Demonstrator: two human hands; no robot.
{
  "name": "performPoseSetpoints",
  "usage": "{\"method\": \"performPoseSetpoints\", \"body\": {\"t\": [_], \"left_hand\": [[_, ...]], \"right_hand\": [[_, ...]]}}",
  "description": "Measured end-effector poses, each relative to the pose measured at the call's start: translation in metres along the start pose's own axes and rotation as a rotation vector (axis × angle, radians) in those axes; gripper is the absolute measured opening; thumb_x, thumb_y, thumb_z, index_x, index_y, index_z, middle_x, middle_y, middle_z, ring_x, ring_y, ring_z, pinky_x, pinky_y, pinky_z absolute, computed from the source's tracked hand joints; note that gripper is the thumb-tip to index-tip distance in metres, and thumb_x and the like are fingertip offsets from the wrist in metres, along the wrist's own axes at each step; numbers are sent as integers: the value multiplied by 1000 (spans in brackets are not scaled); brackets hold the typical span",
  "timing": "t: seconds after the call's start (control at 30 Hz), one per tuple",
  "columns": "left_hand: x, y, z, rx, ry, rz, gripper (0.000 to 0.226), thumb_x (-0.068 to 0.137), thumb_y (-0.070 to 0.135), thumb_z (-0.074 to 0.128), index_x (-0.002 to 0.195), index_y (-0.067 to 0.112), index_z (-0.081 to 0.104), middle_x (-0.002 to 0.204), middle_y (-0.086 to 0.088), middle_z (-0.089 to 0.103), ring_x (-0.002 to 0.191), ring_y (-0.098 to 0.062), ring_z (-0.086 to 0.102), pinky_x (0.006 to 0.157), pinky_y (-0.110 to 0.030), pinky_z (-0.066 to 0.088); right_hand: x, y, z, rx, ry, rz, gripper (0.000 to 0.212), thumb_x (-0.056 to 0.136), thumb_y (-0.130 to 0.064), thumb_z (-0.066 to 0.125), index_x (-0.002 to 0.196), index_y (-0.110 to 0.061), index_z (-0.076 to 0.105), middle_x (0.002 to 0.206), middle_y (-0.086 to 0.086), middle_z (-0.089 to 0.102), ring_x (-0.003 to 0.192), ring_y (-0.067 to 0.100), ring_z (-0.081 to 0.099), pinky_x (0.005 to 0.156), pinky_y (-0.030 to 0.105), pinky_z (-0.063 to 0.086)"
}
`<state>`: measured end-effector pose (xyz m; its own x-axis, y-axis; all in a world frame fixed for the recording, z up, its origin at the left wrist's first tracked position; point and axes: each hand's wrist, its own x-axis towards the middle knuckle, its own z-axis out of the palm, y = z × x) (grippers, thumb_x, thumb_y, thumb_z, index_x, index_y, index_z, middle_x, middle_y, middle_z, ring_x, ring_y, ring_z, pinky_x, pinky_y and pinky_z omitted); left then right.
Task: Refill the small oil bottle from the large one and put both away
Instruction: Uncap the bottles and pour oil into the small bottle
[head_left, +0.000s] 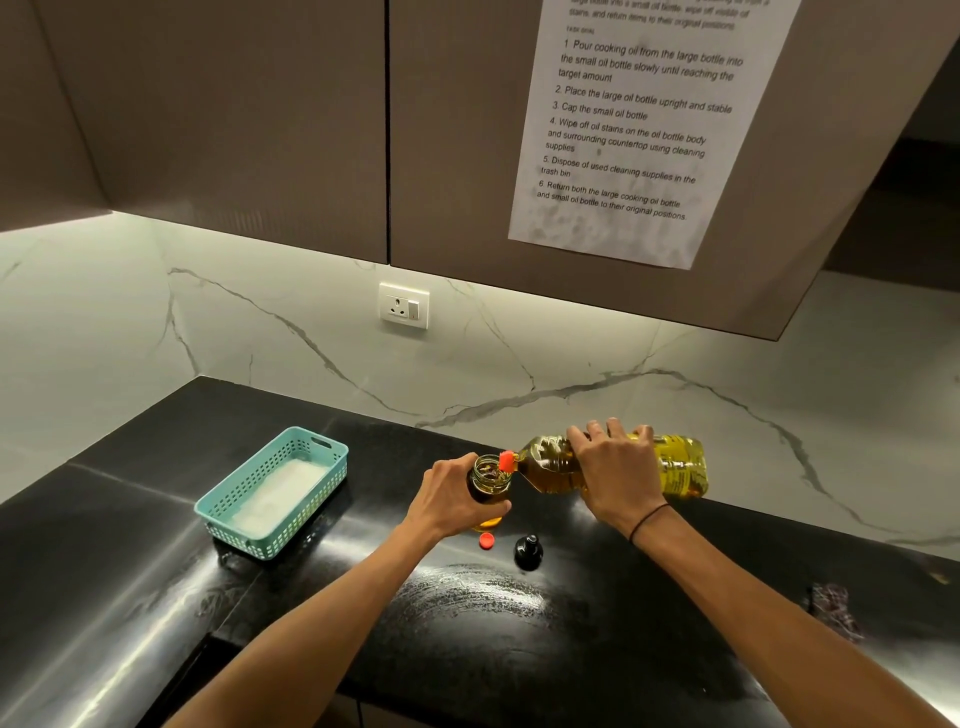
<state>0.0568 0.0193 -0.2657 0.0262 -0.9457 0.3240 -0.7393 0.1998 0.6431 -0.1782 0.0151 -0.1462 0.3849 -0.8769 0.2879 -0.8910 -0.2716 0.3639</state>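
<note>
The right hand (615, 475) grips the big bottle (618, 465) tipped sideways, its red spout (507, 461) at the jar (488, 486) mouth; the left hand (449, 499) wraps the jar on the counter (156, 597).

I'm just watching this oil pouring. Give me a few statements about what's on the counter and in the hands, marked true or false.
1. The right hand holds the large oil bottle tipped toward the small bottle. True.
2. The left hand rests flat on the counter. False: it grips the small bottle.
3. A red cap and a black cap lie on the counter. True.
4. The teal basket sits right of the bottles. False: it sits to their left.
5. The small bottle is capped. False: its mouth is open.
</note>
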Motion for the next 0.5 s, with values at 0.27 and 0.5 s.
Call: {"method": "performPoseSetpoints", "body": {"t": [0.27,0.5], "left_hand": [[-1,-1,0,-5,2,8,48,70,59,87,93,24,63,85,11,72,69,-4,66,66,-10,48],[0,-1,0,-14,4,4,48,68,61,85,90,26,62,82,12,70,68,-3,66,66,-17,54]], "right_hand": [[-2,0,0,0,13,0,51,78,-39,84,122,-24,62,107,3,72,104,28,66,89,51,50],[-2,0,2,18,12,7,56,75,-39,87,122,-23,63,108,4,72,103,29,66,89,52,51]]}}
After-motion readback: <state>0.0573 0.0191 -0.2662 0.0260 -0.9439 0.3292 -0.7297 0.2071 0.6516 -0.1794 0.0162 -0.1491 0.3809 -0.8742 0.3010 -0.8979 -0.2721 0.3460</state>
